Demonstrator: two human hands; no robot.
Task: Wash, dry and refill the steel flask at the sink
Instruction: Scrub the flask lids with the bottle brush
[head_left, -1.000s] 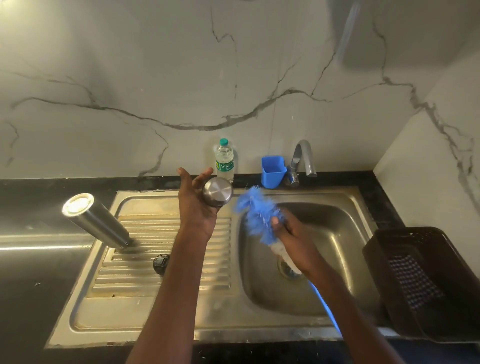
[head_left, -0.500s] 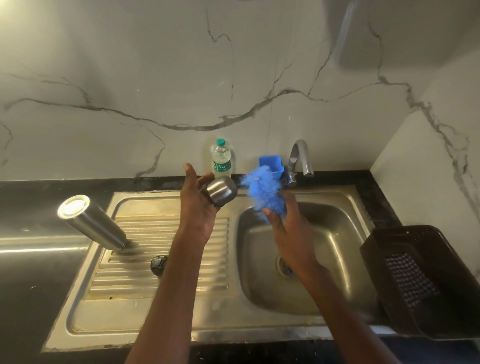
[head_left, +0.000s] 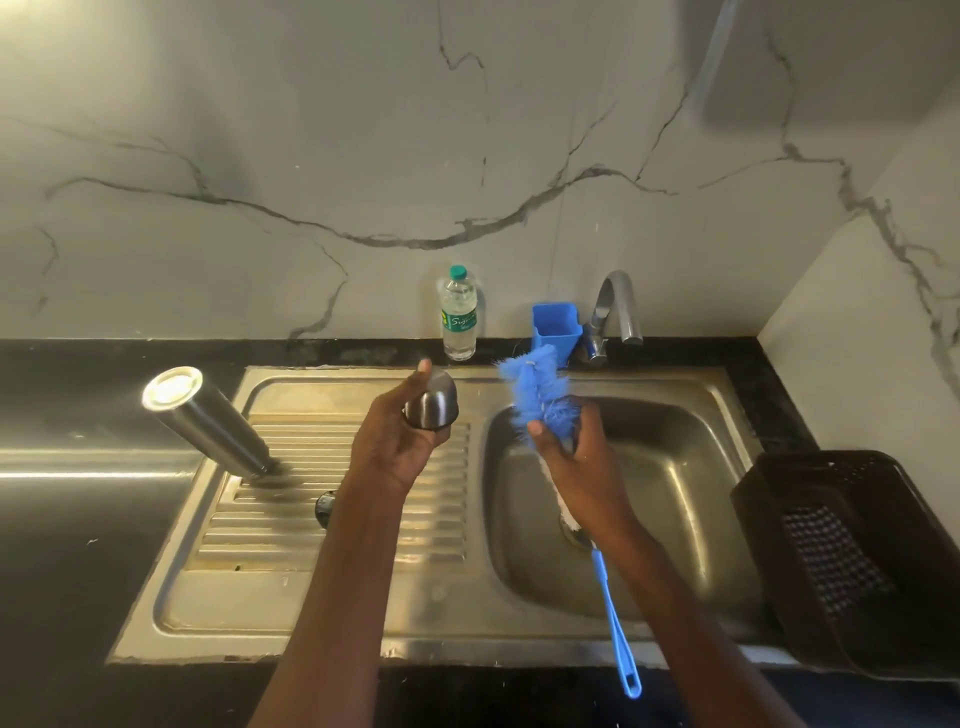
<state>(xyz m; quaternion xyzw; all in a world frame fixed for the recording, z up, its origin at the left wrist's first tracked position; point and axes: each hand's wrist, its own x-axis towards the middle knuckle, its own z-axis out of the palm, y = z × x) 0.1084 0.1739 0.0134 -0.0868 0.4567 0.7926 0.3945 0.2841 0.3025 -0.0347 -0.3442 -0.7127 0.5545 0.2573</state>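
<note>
The steel flask (head_left: 208, 421) stands upside down on the ribbed drainboard (head_left: 291, 525), mouth on the ribs and base up. My left hand (head_left: 400, 441) grips the flask's steel cup lid (head_left: 432, 404) above the drainboard. My right hand (head_left: 576, 457) holds a blue bottle brush (head_left: 537, 395) just below its bristles, over the sink basin (head_left: 675, 499); the blue handle trails down past my forearm. A small black stopper (head_left: 324, 509) lies on the drainboard, partly hidden by my left arm.
A plastic water bottle (head_left: 459, 319), a blue holder (head_left: 555, 327) and the steel tap (head_left: 615, 306) line the back edge. A dark basket (head_left: 852, 561) with a checked cloth sits on the right counter. Black countertop lies to the left.
My right hand turned the brush, so the bristles tilted upright and the long blue handle swung into view below. The left hand tilted the cup lid slightly.
</note>
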